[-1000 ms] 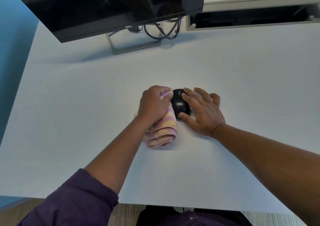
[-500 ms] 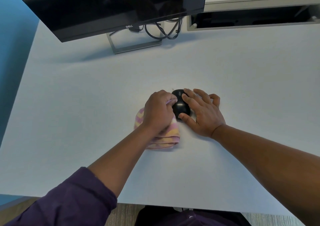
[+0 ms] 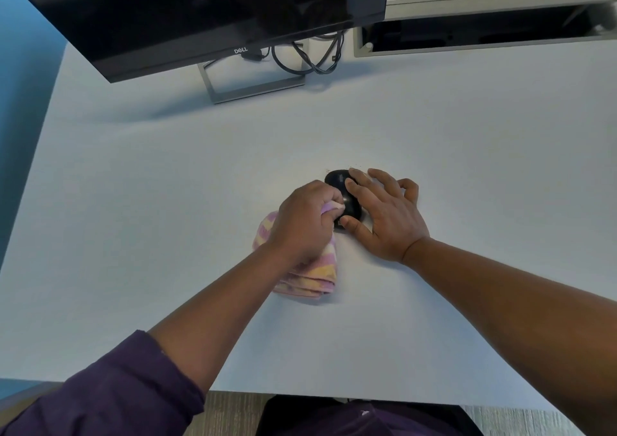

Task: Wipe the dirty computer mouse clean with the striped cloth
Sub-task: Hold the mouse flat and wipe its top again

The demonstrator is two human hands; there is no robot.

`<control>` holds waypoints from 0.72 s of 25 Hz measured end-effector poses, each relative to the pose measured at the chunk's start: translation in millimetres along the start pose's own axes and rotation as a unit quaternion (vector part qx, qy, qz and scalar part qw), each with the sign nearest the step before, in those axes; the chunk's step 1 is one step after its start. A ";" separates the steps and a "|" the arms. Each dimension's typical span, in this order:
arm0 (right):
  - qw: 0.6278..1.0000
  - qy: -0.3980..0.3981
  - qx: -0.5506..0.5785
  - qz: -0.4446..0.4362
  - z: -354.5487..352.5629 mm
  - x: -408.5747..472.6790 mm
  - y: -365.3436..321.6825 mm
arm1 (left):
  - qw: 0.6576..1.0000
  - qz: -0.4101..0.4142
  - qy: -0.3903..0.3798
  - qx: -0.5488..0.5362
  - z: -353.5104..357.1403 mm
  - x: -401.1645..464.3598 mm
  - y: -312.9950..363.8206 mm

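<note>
The mouse (image 3: 344,198) sits mid-table (image 3: 167,201). Our right hand (image 3: 387,216), fingers spread, pins its light, slippery shell; our left hand (image 3: 302,223) grips the soft striped cloth (image 3: 317,277) against its side.

The left hand (image 3: 305,221) presses the striped cloth (image 3: 319,273) against the black mouse (image 3: 344,195), which the right hand (image 3: 387,218) steadies.

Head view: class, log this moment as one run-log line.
step: wiping | left hand: grips pink-and-yellow striped cloth against black computer mouse | right hand: steadies mouse | surface: white desk
</note>
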State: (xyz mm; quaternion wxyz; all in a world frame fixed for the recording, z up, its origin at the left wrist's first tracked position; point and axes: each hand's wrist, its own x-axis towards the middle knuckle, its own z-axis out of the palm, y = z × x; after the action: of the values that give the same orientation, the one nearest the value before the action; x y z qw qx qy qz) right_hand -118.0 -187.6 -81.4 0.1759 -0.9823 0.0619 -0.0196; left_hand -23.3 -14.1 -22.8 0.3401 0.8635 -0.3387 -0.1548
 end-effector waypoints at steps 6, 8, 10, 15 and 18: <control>1.000 0.000 -0.002 0.002 -0.5 -0.6 -0.8 | 0.996 0.042 -0.022 0.073 -6.8 3.0 5.8; 1.000 -0.002 0.000 0.004 -0.9 -0.4 -0.6 | 0.992 0.070 -0.043 0.097 -10.7 4.8 5.3; 1.000 -0.003 0.001 0.003 -0.5 -0.4 -0.9 | 0.993 0.046 -0.024 0.106 -13.5 11.9 7.8; 1.000 -0.006 0.000 0.007 -1.1 0.0 -0.7 | 0.985 0.073 -0.052 0.145 -14.1 12.4 12.1; 1.000 -0.005 0.001 0.004 -1.6 -0.6 -1.7 | 0.989 0.040 -0.032 0.138 -19.9 18.4 8.8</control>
State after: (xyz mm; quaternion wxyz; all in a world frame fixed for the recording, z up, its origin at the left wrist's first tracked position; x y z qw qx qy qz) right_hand -118.5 -186.4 -79.3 0.1768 -0.9820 0.0651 -0.0138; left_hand -4.4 -21.9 -3.1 0.2125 0.8827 -0.4016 -0.1199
